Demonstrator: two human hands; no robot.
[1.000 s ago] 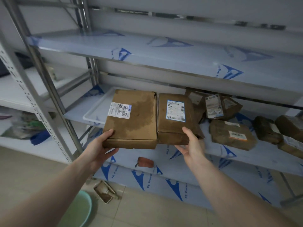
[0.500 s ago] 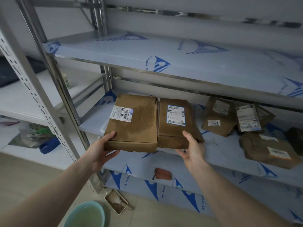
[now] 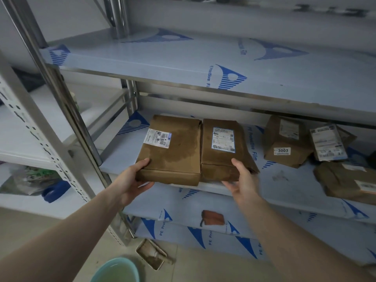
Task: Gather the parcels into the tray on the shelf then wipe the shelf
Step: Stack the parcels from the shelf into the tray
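Note:
My left hand [image 3: 134, 180] grips the front end of a flat brown parcel [image 3: 173, 147] with a white label. Beside it, my right hand [image 3: 242, 180] holds a second brown parcel [image 3: 221, 147] with a blue-edged label. Both parcels sit side by side, touching, over the left end of the middle shelf [image 3: 284, 188], their front ends past its edge. A pale surface to their left looks like the white tray [image 3: 120, 155], mostly hidden under them. More brown parcels lie to the right: one marked 3003 [image 3: 284, 143], a labelled one [image 3: 327, 143] and one at the edge [image 3: 345, 180].
A steel upright post [image 3: 61, 98] stands left of the shelf. The top shelf [image 3: 183, 58] hangs low over the parcels. An orange-brown item [image 3: 212, 217] lies on the lower shelf. On the floor are a green basin [image 3: 116, 269] and a small dirty tray [image 3: 150, 255].
Both hands have carried the two parcels left along the middle shelf, away from the other parcels. The parcels now cover the white tray. The grip on each is unchanged.

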